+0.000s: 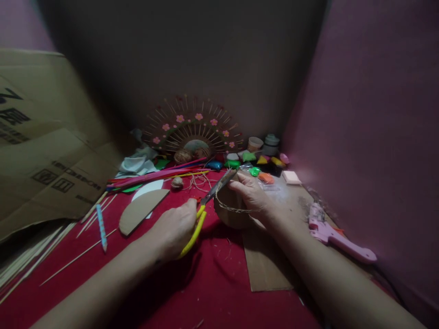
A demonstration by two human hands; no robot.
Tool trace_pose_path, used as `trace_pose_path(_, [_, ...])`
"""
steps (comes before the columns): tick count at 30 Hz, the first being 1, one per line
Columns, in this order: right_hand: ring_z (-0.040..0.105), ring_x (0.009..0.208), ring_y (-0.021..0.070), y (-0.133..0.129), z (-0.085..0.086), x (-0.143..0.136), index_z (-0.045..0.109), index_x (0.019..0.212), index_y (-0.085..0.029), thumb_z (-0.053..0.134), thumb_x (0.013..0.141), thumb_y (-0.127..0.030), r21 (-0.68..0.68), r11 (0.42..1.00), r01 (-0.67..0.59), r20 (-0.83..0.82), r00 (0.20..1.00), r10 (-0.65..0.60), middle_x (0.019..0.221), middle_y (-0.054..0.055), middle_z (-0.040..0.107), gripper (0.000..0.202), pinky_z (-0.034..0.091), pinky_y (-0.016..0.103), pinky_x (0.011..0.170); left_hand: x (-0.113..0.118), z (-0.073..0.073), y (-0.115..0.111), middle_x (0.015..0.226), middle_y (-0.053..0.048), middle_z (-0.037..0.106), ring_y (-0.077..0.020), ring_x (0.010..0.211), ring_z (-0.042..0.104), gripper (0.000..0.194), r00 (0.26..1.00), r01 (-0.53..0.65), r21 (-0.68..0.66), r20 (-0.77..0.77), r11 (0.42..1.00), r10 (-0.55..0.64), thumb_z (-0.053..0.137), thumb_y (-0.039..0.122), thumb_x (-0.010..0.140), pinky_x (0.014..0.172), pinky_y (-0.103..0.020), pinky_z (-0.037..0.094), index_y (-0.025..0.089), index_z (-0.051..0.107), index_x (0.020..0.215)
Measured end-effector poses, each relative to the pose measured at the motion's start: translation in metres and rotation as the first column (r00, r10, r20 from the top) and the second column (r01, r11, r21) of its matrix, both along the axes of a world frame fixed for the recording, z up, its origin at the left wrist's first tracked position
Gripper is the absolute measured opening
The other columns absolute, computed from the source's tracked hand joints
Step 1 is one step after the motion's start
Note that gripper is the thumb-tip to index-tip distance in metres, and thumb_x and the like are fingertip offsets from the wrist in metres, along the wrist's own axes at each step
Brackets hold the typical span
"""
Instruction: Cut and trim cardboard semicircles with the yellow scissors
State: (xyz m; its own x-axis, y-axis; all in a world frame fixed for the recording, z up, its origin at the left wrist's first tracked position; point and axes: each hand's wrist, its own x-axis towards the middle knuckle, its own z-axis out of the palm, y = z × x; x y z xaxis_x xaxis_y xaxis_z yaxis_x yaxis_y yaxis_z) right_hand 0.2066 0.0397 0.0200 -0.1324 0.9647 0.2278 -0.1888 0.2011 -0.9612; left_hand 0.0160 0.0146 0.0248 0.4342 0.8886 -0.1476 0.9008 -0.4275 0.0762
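Observation:
My left hand is closed around the yellow handles of a pair of scissors, whose blades point up and to the right. The blade tips reach the far rim of a round brown cardboard piece with a braided cord along its edge. My right hand grips this piece at its upper right, fingers wrapped over the rim. Part of the piece is hidden behind that hand. Small bits of cut fibre lie on the red cloth below. A flat cardboard sheet lies under my right forearm.
A pink glue gun rests at the right. Left of my hands are a cardboard half-disc, a blue pencil and thin sticks. Behind stand a flowered fan, twine balls and coloured clay packs. A large carton leans at left.

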Motion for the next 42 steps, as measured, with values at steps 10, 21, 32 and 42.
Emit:
trace_pose_path(10, [0.052,0.064,0.0117,0.008,-0.014,0.001,0.062,0.071,-0.021,0.064,0.067,-0.026,-0.041,0.995,-0.089,-0.106,0.991,0.085,0.066,-0.005,0.06,0.007,0.04,0.025,0.064,0.003,-0.003,-0.003,0.088,-0.016,0.065,-0.0316,0.08,0.064,0.019,0.999,-0.023,0.0,-0.029,1.0,0.023,0.039,0.024,0.079,0.06,-0.036,0.042,0.016,0.038,0.095])
trace_pose_path(21, [0.049,0.06,0.0115,-0.001,0.006,-0.002,0.057,0.06,-0.02,0.063,0.065,-0.02,-0.046,0.999,-0.003,-0.013,1.0,0.003,0.059,-0.005,0.054,0.007,0.04,0.025,0.059,0.001,-0.005,-0.002,0.081,-0.014,0.065,-0.0315,0.074,0.064,0.012,0.999,-0.022,0.022,-0.038,1.0,0.023,0.038,0.023,0.078,0.055,-0.035,0.04,0.018,0.038,0.09])
trace_pose_path(32, [0.049,0.06,0.0129,0.002,0.008,0.006,0.054,0.055,-0.02,0.064,0.066,-0.027,-0.033,0.999,-0.011,0.0,1.0,0.011,0.055,-0.004,0.05,0.017,0.039,0.028,0.061,-0.004,-0.004,0.002,0.083,-0.013,0.064,-0.027,0.072,0.062,0.016,1.0,0.02,-0.025,0.023,0.999,-0.019,0.045,0.026,0.076,0.058,-0.033,0.04,0.021,0.034,0.086])
trace_pose_path(42, [0.043,0.056,0.0102,-0.002,0.006,0.004,0.045,0.052,-0.019,0.055,0.069,-0.024,-0.025,0.998,-0.059,0.142,0.988,0.062,0.054,-0.005,0.043,0.021,0.037,0.024,0.056,0.002,-0.009,-0.001,0.09,-0.014,0.063,-0.0328,0.081,0.063,0.018,0.999,-0.028,-0.013,-0.017,1.0,0.028,0.043,0.024,0.077,0.062,-0.038,0.043,0.018,0.036,0.092])
